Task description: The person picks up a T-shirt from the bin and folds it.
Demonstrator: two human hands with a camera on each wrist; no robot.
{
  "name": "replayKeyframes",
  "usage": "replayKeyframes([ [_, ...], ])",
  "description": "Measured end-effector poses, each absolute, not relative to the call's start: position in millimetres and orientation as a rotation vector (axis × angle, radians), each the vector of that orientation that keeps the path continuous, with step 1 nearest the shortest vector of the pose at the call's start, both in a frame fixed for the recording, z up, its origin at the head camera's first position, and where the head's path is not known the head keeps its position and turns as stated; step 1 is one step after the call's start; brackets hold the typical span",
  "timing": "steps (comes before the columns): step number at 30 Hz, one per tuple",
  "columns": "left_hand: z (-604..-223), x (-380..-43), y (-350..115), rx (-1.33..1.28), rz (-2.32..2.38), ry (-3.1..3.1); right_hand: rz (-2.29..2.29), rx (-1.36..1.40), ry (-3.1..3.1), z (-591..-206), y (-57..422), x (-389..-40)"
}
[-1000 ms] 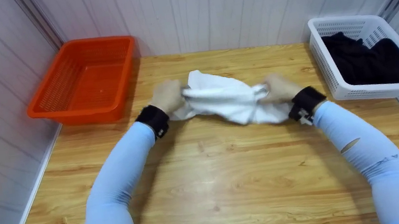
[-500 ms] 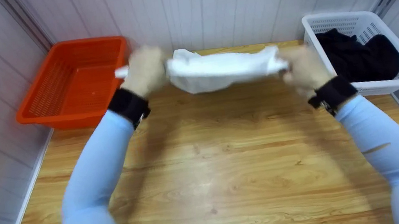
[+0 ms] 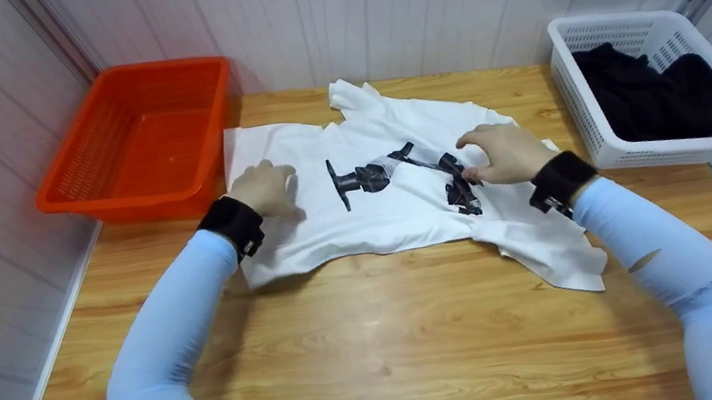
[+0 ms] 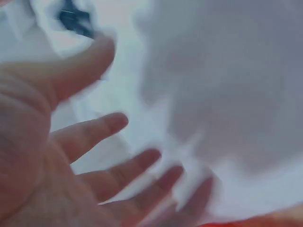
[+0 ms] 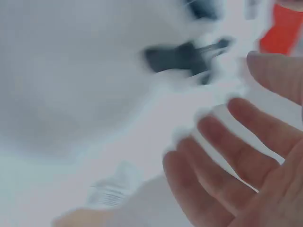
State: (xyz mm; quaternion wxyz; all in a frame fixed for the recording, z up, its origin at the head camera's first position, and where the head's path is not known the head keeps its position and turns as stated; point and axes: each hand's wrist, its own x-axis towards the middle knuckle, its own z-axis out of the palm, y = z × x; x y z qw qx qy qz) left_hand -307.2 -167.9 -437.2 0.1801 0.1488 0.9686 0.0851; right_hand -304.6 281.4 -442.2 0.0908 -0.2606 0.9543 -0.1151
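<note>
A white T-shirt (image 3: 305, 236) with a dark printed picture (image 3: 372, 178) lies spread and wrinkled on the wooden table. Its hem side points left, and one sleeve (image 3: 566, 260) reaches toward the front right. Over the hem end is my left hand (image 3: 264, 189), its fingers spread and holding nothing. My right hand (image 3: 508, 152) hovers by the print near the shirt's right side, thumb and fingers apart. Both wrist views show blurred white cloth beyond the loose fingers. A pale label (image 5: 112, 193) with lines appears in the right wrist view.
An orange basket (image 3: 208, 153) stands at the back left, close to the shirt's hem. At the back right a white basket (image 3: 674, 154) holds black cloth (image 3: 658, 95). Panelled walls (image 3: 384, 12) border the wooden table (image 3: 379, 352) at the back and sides.
The white T-shirt was bunched between both gripping hands, then lifted and stretched taut toward the back wall. Now it lies spread on the table with its print showing, and both hands have let go.
</note>
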Motion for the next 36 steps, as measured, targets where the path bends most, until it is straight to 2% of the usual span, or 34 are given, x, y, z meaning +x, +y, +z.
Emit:
replayKeyframes([
  [7,-440.7,-310.1,-167.0,0.264,0.191,2.632,0.020,-0.494,2.773,-459.6,291.4,-306.0],
  [15,-448.1,-310.5,-158.4,0.255,0.088,2.508,0.198,-0.330,2.720,-437.0,293.6,-286.3],
  [21,-450.7,-311.7,-159.6,0.262,0.194,2.639,0.136,-0.306,2.695,-425.9,292.7,-296.9],
  [30,-448.7,-311.5,-149.6,0.253,0.042,2.641,-0.034,-0.570,2.991,-468.1,298.6,-315.0],
  [36,-444.8,-310.6,-147.9,0.267,-0.001,2.661,0.029,-0.514,2.898,-450.1,290.5,-313.8],
])
